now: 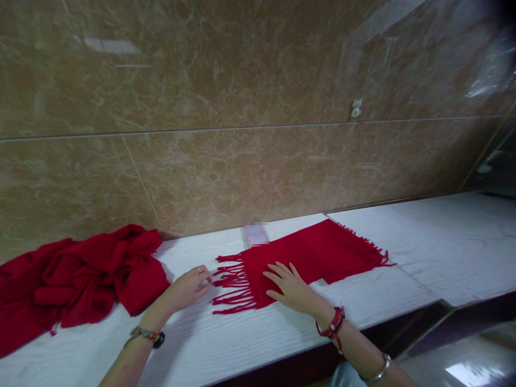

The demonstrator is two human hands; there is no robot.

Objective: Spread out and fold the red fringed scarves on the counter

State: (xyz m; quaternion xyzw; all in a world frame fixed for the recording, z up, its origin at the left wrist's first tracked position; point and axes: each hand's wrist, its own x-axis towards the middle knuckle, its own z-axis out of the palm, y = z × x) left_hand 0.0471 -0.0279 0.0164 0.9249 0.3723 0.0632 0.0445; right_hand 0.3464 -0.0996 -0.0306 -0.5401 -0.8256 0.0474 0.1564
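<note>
A red scarf (pixel 298 252) lies folded flat on the white wood-grain counter, with its fringe spread at both ends. My right hand (pixel 288 287) rests palm down on the scarf near its left end, fingers stretched and apart. At the tips of the left fringe (pixel 234 287) is my left hand (pixel 193 287), its fingers curled together. Whether a strand is pinched between those fingers cannot be made out. Left of that hand, a second red cloth (pixel 92 274) of the same colour sits in a loose, crumpled heap.
Behind the scarf, a small blurred pale packet (pixel 256 235) lies by the wall. Brown marble tiles (pixel 242 172) rise along the counter's back. The white counter (pixel 455 242) runs on to the right past a seam, and its dark front edge (pixel 415 325) drops toward a shiny floor.
</note>
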